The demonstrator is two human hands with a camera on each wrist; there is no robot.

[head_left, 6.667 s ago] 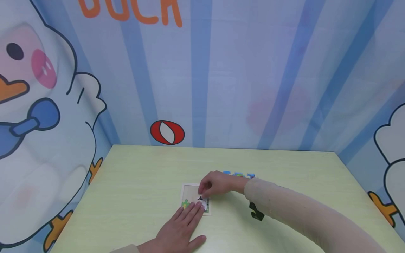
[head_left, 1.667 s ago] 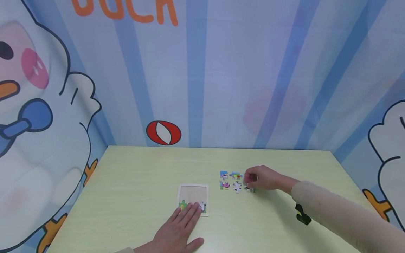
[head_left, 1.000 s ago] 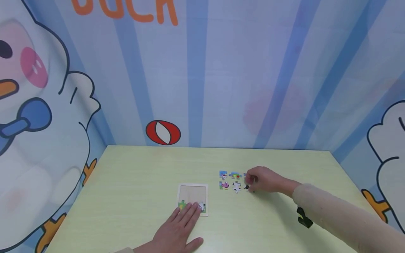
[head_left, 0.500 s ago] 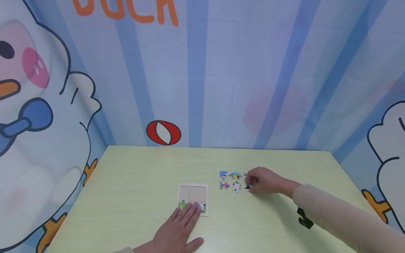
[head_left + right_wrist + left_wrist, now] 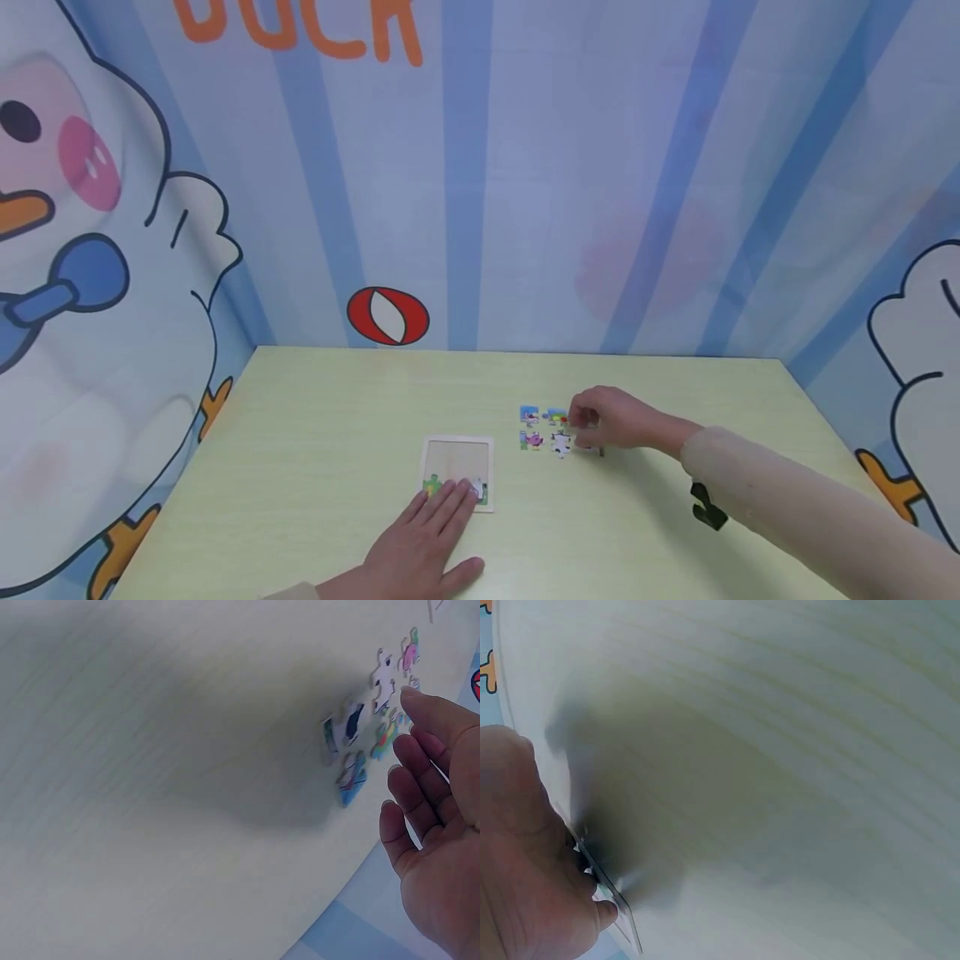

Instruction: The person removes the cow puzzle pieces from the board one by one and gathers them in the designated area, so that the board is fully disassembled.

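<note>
My left hand [image 5: 420, 542] lies with straight fingers over the lower part of a small light puzzle frame [image 5: 458, 438], its fingertips hiding the middle of the bottom row. In the frame, a green puzzle piece [image 5: 432, 483] shows at the lower left and a white-and-green piece [image 5: 482, 493] at the lower right. My right hand [image 5: 615, 419] hovers over the right end of the loose pieces. The right wrist view shows its fingers loosely bent, thumb apart, holding nothing. Beneath them lie a black-and-white piece [image 5: 351, 724] and a blue piece [image 5: 351, 778].
More loose pieces lie right of the frame: a blue one [image 5: 529, 414], a green one [image 5: 555, 415], a pink one [image 5: 532, 440] and a white one [image 5: 560, 443]. A cartoon curtain [image 5: 540, 183] stands behind the pale table [image 5: 337, 417].
My right hand has gone from the frame, where a black-and-white piece was at its fingertips, to the loose pieces on the right. Just now it shifts slightly left and up. My left hand stays.
</note>
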